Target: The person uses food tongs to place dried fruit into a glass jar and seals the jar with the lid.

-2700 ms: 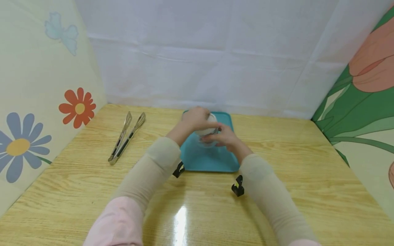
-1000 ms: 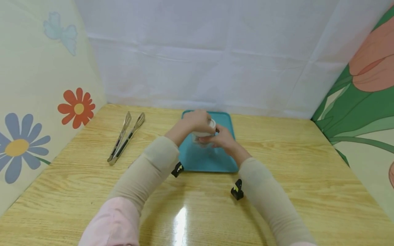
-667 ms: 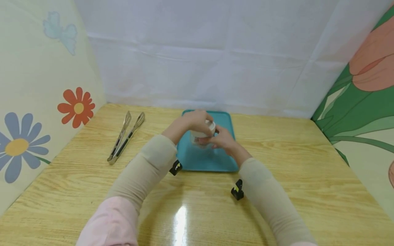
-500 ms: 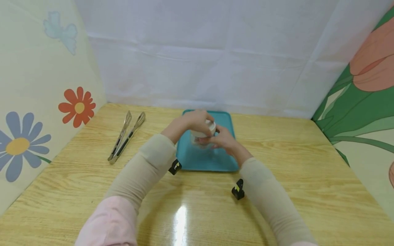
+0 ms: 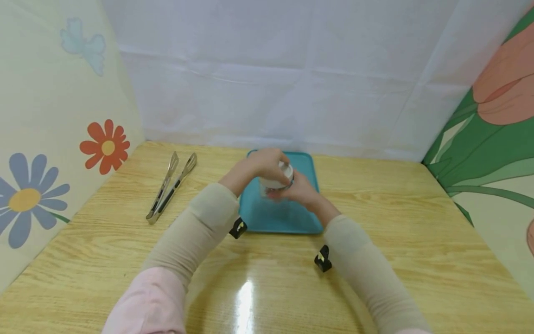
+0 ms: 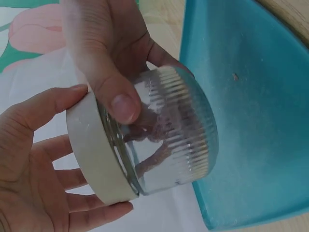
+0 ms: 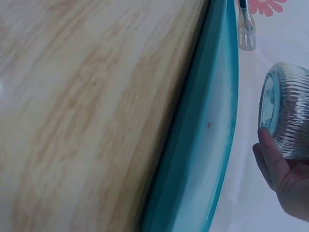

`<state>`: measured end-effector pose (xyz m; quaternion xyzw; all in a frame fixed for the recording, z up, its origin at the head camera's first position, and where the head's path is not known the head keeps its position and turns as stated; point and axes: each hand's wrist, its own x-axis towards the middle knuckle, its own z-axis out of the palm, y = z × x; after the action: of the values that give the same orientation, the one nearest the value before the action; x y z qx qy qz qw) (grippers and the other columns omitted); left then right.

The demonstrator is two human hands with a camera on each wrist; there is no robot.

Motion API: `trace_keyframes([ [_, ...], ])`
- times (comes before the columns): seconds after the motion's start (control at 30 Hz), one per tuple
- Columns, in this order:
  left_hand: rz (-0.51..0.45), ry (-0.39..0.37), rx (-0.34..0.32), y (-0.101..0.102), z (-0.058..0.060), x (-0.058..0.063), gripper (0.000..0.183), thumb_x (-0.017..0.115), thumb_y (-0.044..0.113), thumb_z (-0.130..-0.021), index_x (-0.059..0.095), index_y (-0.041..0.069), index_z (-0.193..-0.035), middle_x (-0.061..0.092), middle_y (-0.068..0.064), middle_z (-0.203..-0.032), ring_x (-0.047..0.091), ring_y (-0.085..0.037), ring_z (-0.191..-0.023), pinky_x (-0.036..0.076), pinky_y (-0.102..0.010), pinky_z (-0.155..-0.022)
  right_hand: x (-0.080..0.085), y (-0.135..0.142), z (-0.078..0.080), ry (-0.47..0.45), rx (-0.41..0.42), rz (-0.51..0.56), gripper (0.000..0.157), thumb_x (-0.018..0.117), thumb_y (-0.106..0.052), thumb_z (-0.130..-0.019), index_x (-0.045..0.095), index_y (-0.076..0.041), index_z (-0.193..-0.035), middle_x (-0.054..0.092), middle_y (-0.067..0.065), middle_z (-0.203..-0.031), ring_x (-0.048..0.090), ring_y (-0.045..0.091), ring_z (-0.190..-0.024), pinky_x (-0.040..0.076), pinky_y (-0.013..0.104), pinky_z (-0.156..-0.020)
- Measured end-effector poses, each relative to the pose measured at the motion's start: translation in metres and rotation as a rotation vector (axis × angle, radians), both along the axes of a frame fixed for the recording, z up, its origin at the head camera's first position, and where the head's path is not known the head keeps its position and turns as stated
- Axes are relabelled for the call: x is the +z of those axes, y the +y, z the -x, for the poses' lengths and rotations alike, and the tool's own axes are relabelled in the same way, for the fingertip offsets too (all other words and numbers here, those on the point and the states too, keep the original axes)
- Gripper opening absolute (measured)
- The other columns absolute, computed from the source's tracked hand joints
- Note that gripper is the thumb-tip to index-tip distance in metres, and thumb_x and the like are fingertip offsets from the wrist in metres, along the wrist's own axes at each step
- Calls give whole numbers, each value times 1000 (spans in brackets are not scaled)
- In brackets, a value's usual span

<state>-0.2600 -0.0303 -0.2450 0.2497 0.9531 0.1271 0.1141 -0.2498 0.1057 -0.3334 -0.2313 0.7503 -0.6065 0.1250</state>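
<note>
Above a blue tray, both hands hold a ribbed clear glass jar with a white lid. My left hand grips the lid around its rim, its thumb on one side and fingers spread along the other, as the left wrist view shows. The jar's glass body is held by my right hand, whose thumb lies along the neck just below the lid. The lid sits on the jar's mouth, and the jar is tilted. Dark reddish shapes show through the glass; what they are is unclear.
Metal tongs with black grips lie spread on the wooden table, left of the tray. A tiny brown crumb is on the tray. Small black devices sit by the wrists. A white cloth hangs behind the table.
Compared with 2.7 s ago, the jar is slightly lower and further left, with the left hand turned around the lid. In the last half second the right hand's fingers have shifted on the glass.
</note>
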Motion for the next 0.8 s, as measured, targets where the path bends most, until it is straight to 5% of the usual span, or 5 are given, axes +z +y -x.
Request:
trace_keyframes([
  [0.37,27,-64,-44,-2,0,2,60,68,26,-70,46,15,-125,45,-8,-114,47,-19,-87,42,-32,-67,-4,-1,-2,12,-21,0,61,75,-13,-66,44,-13,-118,53,5,-108,51,21,-95,43,36,-74],
  [0.53,0,-79,-33,-3,2,1,60,66,29,-72,45,16,-126,44,-9,-117,47,-21,-89,41,-34,-69,13,-3,-16,-13,-42,-7,58,71,-7,-70,41,-9,-120,52,8,-107,50,23,-95,42,40,-75],
  [0.67,47,1,36,0,0,0,65,59,49,-73,42,18,-128,46,-8,-119,47,-21,-92,40,-36,-71,14,-5,-16,-23,-44,51,56,69,-2,-71,42,-6,-120,50,17,-109,48,28,-95,42,45,-73],
  [0.8,164,107,165,7,-3,-1,61,50,64,-71,55,17,-110,56,-3,-97,52,-18,-78,42,-36,-60,4,-8,-8,-11,-67,91,54,73,-3,-67,47,-6,-114,48,23,-109,50,30,-92,45,43,-69],
])
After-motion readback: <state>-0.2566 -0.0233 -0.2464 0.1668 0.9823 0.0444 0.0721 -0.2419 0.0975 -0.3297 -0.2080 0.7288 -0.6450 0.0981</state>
